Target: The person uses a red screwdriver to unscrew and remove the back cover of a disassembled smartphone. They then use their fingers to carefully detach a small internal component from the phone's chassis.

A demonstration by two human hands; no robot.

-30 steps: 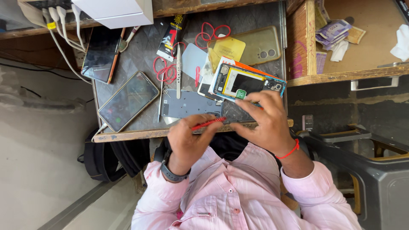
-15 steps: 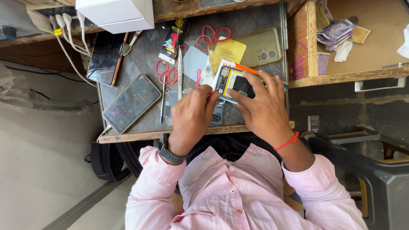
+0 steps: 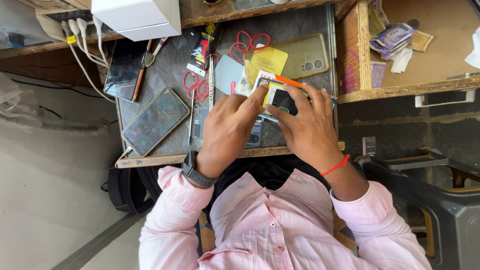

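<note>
Both my hands rest on a flat card package with a yellow and orange border and a dark window, lying on the small grey worktable. My left hand, with a dark watch at the wrist, pinches the package's left corner with its fingertips. My right hand, with a red thread at the wrist, spreads its fingers over the package's right side and grips it. A grey phone lies partly hidden under my left hand.
On the table lie a dark-screened phone, a second phone, a clear phone case, a yellow card, red rubber bands and a thin metal tool. An open wooden drawer holds banknotes. White box top left.
Both hands moved from the table's near edge up onto the package. The thin red tool that the left hand held a second ago is no longer visible.
</note>
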